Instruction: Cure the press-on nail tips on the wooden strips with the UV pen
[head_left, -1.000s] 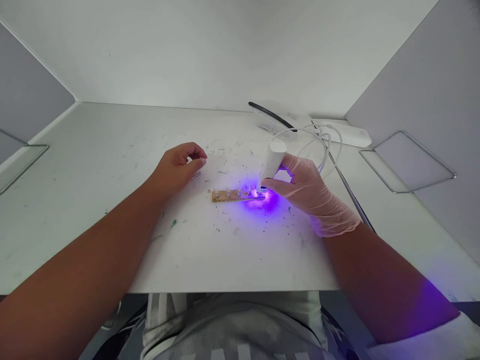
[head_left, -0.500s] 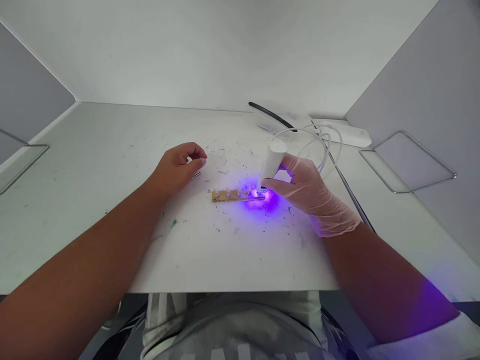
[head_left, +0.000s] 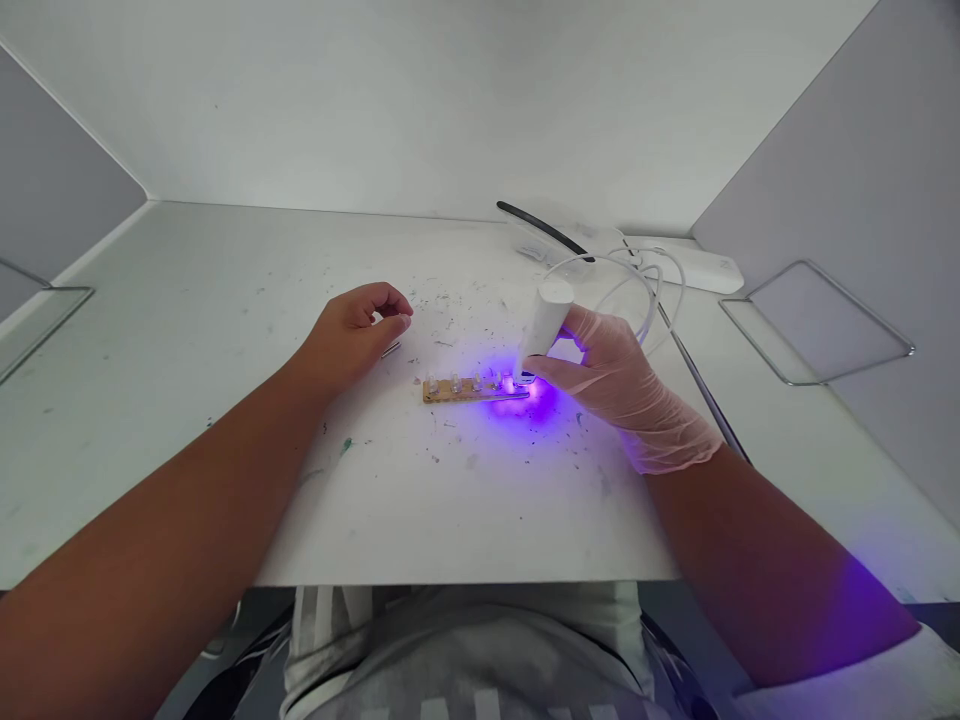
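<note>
A white handheld UV lamp (head_left: 546,320) is in the grip of my gloved right hand (head_left: 611,365). It tilts with its lit end down, casting violet light over the right end of a narrow tan strip (head_left: 459,392) on the table. Several small clear pieces (head_left: 454,383) stand in a row along this strip. My bare left hand (head_left: 360,332) rests left of the strip, fingers curled and thumb close to the fingertips. A short silver metal piece (head_left: 391,350) shows from under that hand; whether the hand grips it is hidden.
The lamp's white cable (head_left: 651,290) loops behind my right hand. At the back right lie a white device (head_left: 690,268) and a black curved bar (head_left: 544,230). A dark rod (head_left: 701,375) slants along the right. Wire frames stick out from both side walls. Specks dot the white table (head_left: 450,500).
Both hands, the lamp and the strip look the same. The view has shifted very slightly.
</note>
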